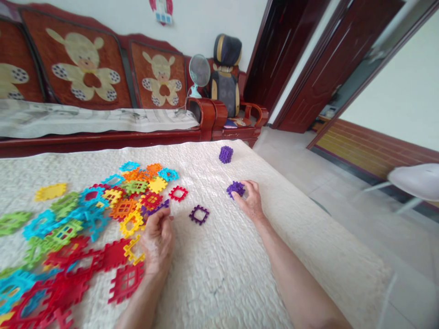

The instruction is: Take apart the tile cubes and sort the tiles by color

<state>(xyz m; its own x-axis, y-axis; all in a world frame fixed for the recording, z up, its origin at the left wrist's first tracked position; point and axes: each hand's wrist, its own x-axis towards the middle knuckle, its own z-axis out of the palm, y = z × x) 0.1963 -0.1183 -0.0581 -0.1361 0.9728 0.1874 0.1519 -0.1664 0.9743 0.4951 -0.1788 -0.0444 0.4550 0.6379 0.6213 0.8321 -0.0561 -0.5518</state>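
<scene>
My left hand is closed at the right edge of a loose pile, its fingertips pinching a purple plastic building tile. My right hand curves around a small stack of purple tiles resting on the cloth, thumb in front and fingers behind. Farther back stands another purple stack, apart from both hands. Between my hands lie a dark purple square frame tile and, a little farther off, a red frame tile. A yellow frame tile lies partly hidden beside my left hand.
The pile holds many red tiles, blue tiles, green tiles and orange tiles. A quilted white cloth covers the table. Beyond it are a wooden sofa and a small fan; a white stool stands at right.
</scene>
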